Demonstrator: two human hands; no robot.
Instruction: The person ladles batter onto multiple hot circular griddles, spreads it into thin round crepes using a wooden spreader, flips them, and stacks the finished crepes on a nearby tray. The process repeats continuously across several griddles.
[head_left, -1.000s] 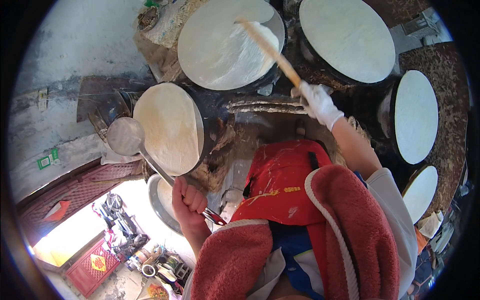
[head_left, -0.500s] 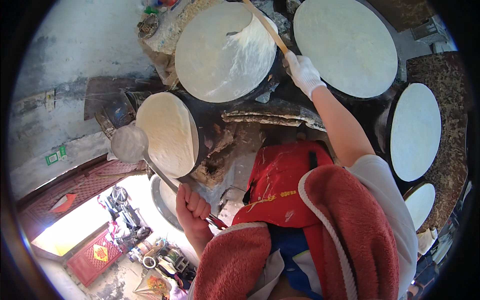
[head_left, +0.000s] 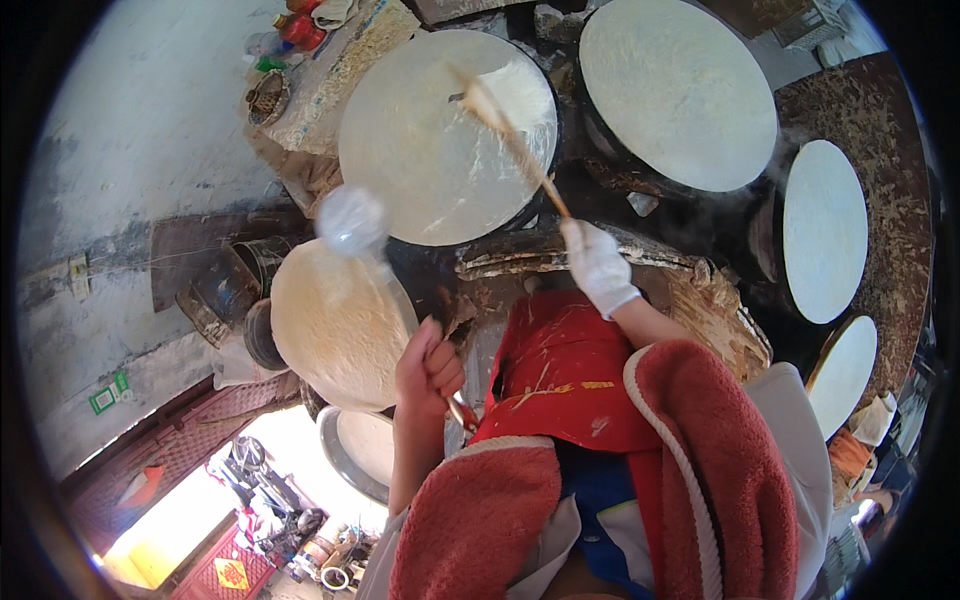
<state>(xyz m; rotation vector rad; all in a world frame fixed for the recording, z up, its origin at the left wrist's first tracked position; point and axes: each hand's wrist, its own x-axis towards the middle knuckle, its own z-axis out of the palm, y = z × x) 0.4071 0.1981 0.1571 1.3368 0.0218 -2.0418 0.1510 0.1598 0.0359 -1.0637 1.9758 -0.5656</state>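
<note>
White and wet-looking, a thick patch of batter (head_left: 525, 95) lies on the upper right of a round batter sheet (head_left: 415, 165). Just off the sheet's lower right edge, the gloved right hand (head_left: 597, 268) is clenched round the near end of a wooden stick (head_left: 524, 152). From that grip the patch lies up and slightly left, and the stick's long axis slants up and left over the sheet, its blurred far end just left of the patch; whether it presses on the batter, I cannot tell. Of the two hands, the right is clearly the nearer to the patch. Well below the sheet, the bare left hand (head_left: 430, 370) is wrapped round the handle of a ladle (head_left: 351, 220). The ladle's bowl, blurred too, shows against the sheet's lower left edge, and a tan round flatbread (head_left: 345, 335) lies below and left of the sheet.
</note>
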